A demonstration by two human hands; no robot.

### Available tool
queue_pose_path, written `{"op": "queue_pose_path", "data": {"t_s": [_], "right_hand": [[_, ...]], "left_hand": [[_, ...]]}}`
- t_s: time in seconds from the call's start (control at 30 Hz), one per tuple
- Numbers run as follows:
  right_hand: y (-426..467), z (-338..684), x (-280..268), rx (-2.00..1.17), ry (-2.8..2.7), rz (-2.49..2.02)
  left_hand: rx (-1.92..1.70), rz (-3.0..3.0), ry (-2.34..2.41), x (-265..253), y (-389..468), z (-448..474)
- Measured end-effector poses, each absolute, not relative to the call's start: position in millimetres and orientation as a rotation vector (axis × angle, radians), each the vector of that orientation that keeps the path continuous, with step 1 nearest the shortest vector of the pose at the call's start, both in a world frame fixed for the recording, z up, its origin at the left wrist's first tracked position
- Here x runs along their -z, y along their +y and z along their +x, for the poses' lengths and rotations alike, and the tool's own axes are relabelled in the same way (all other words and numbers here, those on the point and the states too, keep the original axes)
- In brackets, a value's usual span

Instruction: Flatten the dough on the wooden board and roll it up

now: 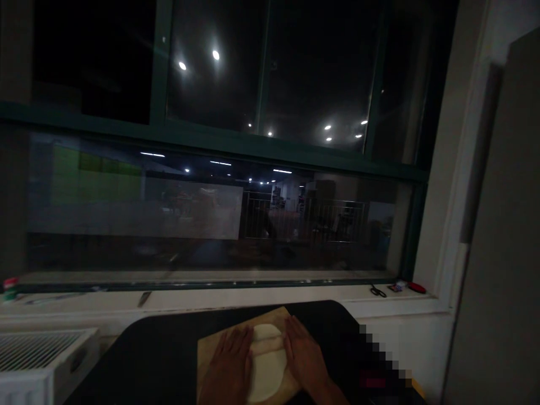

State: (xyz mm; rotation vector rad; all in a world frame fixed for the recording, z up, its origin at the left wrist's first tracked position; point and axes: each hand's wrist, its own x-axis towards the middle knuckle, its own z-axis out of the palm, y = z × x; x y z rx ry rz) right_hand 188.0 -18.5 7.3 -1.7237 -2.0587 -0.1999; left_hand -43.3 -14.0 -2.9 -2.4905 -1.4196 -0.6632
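Note:
A flat, pale oval sheet of dough (266, 374) lies on a light wooden board (205, 354). Across its upper part rests a thin wooden rolling pin (268, 346). Over the pin's left end lies my left hand (230, 360), fingers stretched forward. My right hand (304, 354) covers the other end, its fingers also extended and flat. Both pin ends are hidden beneath the hands. The board sits on a dark table (160, 349) with rounded corners.
Behind the table runs a white windowsill (261, 298) below a dark window. On it are black-handled scissors (378, 291), a red round item (417, 288), a knife-like blade (144, 298) and a red-topped container (10, 288). A white radiator (46, 360) stands at left.

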Motion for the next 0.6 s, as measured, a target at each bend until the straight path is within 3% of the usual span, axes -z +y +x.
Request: {"op": "queue_pose_path", "data": {"t_s": [0.3, 0.6], "right_hand": [[-94.7, 185.6, -16.9, 0.215, -1.965, -1.689], [5.7, 180.9, -43.9, 0.161, -2.082, -1.782]], "left_hand": [[0.559, -2.707, -1.262, 6.2, -63.2, -64.0], [0.267, -2.774, -1.566, -34.0, -25.6, -49.2]]}}
